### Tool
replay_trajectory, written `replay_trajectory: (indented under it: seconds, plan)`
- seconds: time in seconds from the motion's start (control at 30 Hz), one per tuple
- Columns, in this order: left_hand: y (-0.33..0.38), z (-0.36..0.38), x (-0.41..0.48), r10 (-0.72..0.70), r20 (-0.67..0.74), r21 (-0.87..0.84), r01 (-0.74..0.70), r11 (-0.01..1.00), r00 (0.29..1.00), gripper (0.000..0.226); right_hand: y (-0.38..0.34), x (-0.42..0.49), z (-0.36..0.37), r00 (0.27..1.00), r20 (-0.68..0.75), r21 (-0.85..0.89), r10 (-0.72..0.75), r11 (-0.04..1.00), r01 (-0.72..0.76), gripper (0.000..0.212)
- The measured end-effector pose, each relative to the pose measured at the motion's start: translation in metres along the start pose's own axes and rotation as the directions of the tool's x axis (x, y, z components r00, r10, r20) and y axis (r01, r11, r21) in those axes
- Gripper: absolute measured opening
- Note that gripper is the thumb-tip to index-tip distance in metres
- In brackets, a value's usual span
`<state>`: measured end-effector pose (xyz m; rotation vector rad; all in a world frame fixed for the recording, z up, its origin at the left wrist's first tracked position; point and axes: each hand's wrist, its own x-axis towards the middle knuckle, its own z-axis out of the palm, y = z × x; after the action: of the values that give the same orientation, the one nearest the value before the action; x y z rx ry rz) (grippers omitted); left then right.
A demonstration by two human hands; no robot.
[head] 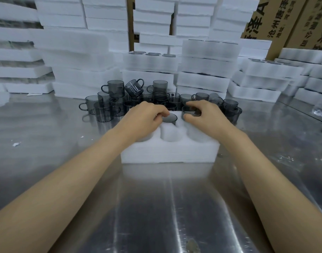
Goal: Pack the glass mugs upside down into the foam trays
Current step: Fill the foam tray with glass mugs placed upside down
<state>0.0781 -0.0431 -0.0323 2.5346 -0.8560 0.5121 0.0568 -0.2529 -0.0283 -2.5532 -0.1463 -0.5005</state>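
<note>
The left hand (147, 114) is pinching the middle mug (170, 118) by its upturned base, fingers curled over the edge. The right hand (205, 114) is gripping the right mug (190, 111) the same way, thumb on the near side. Both mugs are sitting base-up in the far row of the tray (170, 152). The right one is standing higher, so it is probably not seated yet. Each mug is calling for a straight, level push until the base is lying flush with the foam, and no forcing, since glass is rubbing on a snug cell. The near cells (172, 136) are showing empty. The far left cell is hiding under the left hand. Behind the tray, loose mugs are lying in a pile (120, 99) on the table (47, 143), and packed trays are standing in stacks (205, 70) beyond.
</note>
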Motion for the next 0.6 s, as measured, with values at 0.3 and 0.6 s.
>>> replay_trajectory:
  seconds: [0.3, 0.6]
  plan:
    - [0.0001, -0.0003, -0.0001, 0.016, -0.009, 0.008, -0.016, 1.000, 1.000, 0.032, 0.0001, -0.0040, 0.0029, 0.984, 0.162, -0.170, -0.077, 0.980, 0.105, 0.062]
    - [-0.0066, 0.0037, 0.0043, 0.061, -0.070, -0.034, -0.063, 0.997, 0.996, 0.030, 0.0003, -0.0032, 0.0030, 0.907, 0.408, -0.218, 0.106, 0.976, -0.016, 0.076]
